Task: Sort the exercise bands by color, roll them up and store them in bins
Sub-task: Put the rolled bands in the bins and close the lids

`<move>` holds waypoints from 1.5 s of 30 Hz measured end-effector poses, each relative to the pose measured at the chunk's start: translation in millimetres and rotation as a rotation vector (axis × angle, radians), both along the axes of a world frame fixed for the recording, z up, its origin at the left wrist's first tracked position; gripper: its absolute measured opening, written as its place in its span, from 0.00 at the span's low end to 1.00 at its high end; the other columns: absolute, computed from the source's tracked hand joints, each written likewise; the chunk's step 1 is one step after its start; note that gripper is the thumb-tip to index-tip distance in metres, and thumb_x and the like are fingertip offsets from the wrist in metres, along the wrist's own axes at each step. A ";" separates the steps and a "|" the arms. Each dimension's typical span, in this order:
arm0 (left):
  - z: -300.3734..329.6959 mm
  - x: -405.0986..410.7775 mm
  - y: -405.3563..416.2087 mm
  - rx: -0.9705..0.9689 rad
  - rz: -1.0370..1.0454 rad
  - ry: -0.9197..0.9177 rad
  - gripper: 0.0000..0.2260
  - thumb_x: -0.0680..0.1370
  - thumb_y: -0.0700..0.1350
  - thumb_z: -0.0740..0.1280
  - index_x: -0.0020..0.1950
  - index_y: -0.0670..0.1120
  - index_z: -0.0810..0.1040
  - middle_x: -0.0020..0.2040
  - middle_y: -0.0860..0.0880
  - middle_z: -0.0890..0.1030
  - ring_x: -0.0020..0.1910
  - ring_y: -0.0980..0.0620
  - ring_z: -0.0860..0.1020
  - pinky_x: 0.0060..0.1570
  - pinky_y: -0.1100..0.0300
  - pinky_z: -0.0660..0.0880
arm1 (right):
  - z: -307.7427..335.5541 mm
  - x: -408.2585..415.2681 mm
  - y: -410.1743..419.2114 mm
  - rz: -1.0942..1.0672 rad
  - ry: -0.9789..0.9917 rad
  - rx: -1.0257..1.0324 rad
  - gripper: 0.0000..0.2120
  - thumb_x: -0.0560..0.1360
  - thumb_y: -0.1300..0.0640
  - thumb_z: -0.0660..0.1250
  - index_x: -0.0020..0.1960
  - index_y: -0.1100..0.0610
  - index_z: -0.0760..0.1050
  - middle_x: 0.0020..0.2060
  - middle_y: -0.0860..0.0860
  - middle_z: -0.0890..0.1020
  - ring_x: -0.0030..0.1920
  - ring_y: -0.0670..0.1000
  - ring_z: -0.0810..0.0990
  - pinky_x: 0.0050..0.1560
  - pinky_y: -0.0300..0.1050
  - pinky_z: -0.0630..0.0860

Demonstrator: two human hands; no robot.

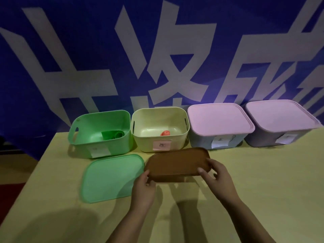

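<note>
Head view: four bins in a row on a table (263, 172).
Green bin (84, 137): 10 o'clock, open, rolled green band (112, 134) inside.
Cream bin (145, 137): 12 o'clock, open, rolled orange band (165, 133) inside.
Brown lid (177, 163): centre, just in front of the cream bin, tilted.
Left hand (142, 188): fingers curled round the lid's left end.
Right hand (217, 178): thumb and fingers clasp its right end.
Green lid (108, 179): 9 o'clock, flat.
Two lidded bins (217, 139): 2 o'clock.
Handling advice: lift level, centre over the cream rim, press the corners evenly.
</note>
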State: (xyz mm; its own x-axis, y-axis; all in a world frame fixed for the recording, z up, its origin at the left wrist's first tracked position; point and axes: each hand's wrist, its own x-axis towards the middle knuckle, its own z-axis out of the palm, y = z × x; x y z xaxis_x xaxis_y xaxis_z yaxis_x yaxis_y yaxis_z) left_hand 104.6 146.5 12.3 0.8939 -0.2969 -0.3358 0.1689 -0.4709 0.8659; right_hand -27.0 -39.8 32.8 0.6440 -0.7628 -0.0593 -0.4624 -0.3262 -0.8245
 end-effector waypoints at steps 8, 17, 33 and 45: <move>24.3 21.1 2.2 -0.037 -0.055 0.022 0.20 0.77 0.37 0.62 0.69 0.48 0.71 0.59 0.48 0.79 0.55 0.56 0.76 0.48 0.64 0.68 | 33.4 25.4 5.6 0.130 -0.067 -0.400 0.11 0.66 0.56 0.77 0.38 0.53 0.74 0.52 0.51 0.69 0.42 0.50 0.75 0.44 0.41 0.70; 46.8 59.3 20.9 -0.120 -0.126 -0.020 0.31 0.72 0.44 0.74 0.72 0.54 0.65 0.66 0.56 0.68 0.68 0.55 0.65 0.64 0.55 0.66 | 100.4 46.7 -37.6 0.132 -0.270 -0.265 0.07 0.72 0.55 0.71 0.39 0.54 0.73 0.35 0.48 0.77 0.38 0.47 0.74 0.38 0.36 0.68; 70.2 108.2 17.1 -0.670 0.074 0.281 0.18 0.74 0.39 0.68 0.62 0.45 0.70 0.60 0.44 0.77 0.58 0.46 0.78 0.50 0.47 0.79 | 136.0 135.9 -76.4 0.065 -0.223 0.027 0.10 0.74 0.44 0.65 0.47 0.50 0.74 0.40 0.48 0.78 0.40 0.46 0.75 0.33 0.39 0.70; 69.0 128.8 -39.2 -0.584 0.148 0.455 0.13 0.77 0.35 0.66 0.59 0.46 0.72 0.55 0.44 0.80 0.49 0.45 0.79 0.32 0.61 0.79 | 84.9 196.1 -84.3 0.082 -0.071 -0.101 0.22 0.76 0.48 0.65 0.67 0.53 0.68 0.63 0.54 0.74 0.58 0.54 0.76 0.55 0.48 0.73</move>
State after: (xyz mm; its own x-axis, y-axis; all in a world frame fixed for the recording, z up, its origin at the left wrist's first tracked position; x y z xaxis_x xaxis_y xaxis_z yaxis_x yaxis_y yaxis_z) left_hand 233.4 107.3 81.2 0.7491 -0.4274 -0.5062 0.5953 0.0991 0.7973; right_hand 169.1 -124.2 117.7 0.7044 -0.7069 0.0636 -0.3719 -0.4440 -0.8152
